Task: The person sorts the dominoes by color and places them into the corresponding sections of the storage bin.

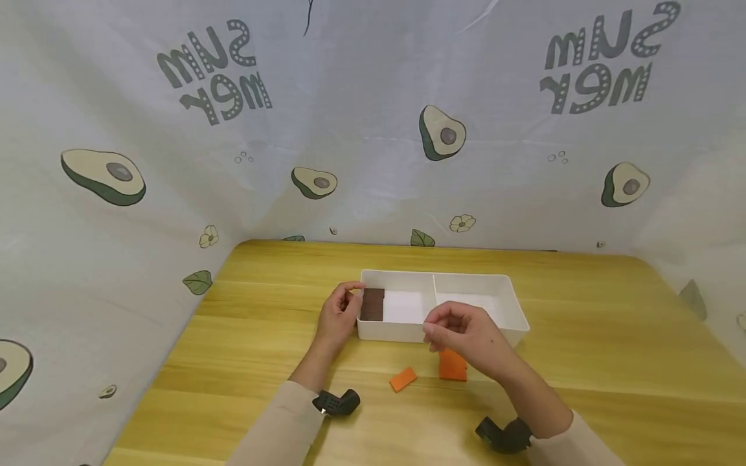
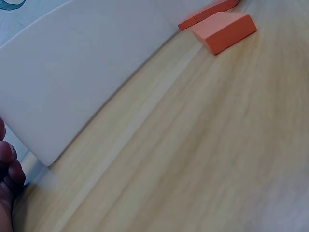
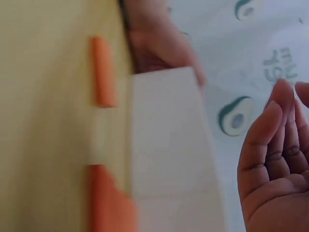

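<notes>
A white two-compartment box [image 1: 389,331] stands on the table. My left hand [image 1: 340,315] rests against its left end, index fingertip at the rim near the far corner; some fingers are hidden. Several dark brown blocks [image 1: 372,305] lie in a row inside the left compartment, along that end. My right hand [image 1: 466,333] hovers above the front wall near the divider, fingers loosely curved. In the right wrist view nothing shows between the fingers of the right hand [image 3: 275,164]. Below it, larger orange pieces [image 1: 452,366] lie by the box's front, partly covered by the hand.
A single small orange block [image 1: 403,379] lies on the wooden table [image 1: 262,336] in front of the box. The box's right compartment [image 1: 484,291] shows a bare white floor, partly hidden by the right hand. A white curtain with avocado prints [image 1: 373,129] hangs around the table.
</notes>
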Available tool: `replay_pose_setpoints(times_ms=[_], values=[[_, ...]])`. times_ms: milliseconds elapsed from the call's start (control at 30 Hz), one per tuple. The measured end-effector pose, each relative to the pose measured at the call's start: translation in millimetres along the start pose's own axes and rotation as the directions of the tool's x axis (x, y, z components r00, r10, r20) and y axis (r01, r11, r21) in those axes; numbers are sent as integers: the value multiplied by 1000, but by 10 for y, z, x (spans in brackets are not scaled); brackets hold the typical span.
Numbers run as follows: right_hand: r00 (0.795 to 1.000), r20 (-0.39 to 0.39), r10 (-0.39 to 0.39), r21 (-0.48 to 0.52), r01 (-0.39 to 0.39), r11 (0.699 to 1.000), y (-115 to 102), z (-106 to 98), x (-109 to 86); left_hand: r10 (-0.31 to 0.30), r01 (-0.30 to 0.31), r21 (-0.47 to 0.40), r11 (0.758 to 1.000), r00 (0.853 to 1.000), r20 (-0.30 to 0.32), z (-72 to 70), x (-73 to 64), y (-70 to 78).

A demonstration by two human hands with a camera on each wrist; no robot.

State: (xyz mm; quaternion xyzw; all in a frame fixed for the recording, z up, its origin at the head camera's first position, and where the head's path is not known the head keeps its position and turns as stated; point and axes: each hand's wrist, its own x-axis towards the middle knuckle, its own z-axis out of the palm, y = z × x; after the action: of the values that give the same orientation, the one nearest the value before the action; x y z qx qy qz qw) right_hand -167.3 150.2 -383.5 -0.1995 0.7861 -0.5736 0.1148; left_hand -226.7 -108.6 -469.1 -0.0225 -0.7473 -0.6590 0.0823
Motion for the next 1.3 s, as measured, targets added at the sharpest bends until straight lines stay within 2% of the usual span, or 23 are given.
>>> replay_pose_setpoints(times_ms=[167,267,367,533,633,767,900,1000,1133,1300], values=[[994,93,50,48,-55,997,207,62,-140,12,-12,1,1000,1000,-8,-7,5,-3],[997,47,64,1,-65,998,270,116,-147,20,-20,-1,1000,1000,-10,-11,13,-6],[999,-20,29,-99,-30,995,294,188,-130,27,-27,-2,1000,1000,-7,-18,21,5],[999,-20,-39,-219,33,975,335,254,-110,19,-19,-1,1000,1000,-10,-33,24,32],[996,5,-91,-301,89,949,363,260,-111,10,-10,1,1000,1000,-14,-32,14,35],[978,49,-203,-426,204,881,417,302,-108,10,-10,9,1000,1000,-20,-32,-1,22],[981,91,-172,-473,194,860,454,351,-122,15,-15,13,1000,1000,-12,-25,-11,8],[985,118,-124,-465,165,870,465,367,-143,14,-14,13,1000,1000,-6,-17,-20,12],[986,133,-98,-451,148,880,466,370,-171,13,-13,20,1000,1000,-2,-8,-32,18],[989,132,-60,-466,115,877,457,355,-200,18,-19,30,999,1000,8,17,-36,15]])
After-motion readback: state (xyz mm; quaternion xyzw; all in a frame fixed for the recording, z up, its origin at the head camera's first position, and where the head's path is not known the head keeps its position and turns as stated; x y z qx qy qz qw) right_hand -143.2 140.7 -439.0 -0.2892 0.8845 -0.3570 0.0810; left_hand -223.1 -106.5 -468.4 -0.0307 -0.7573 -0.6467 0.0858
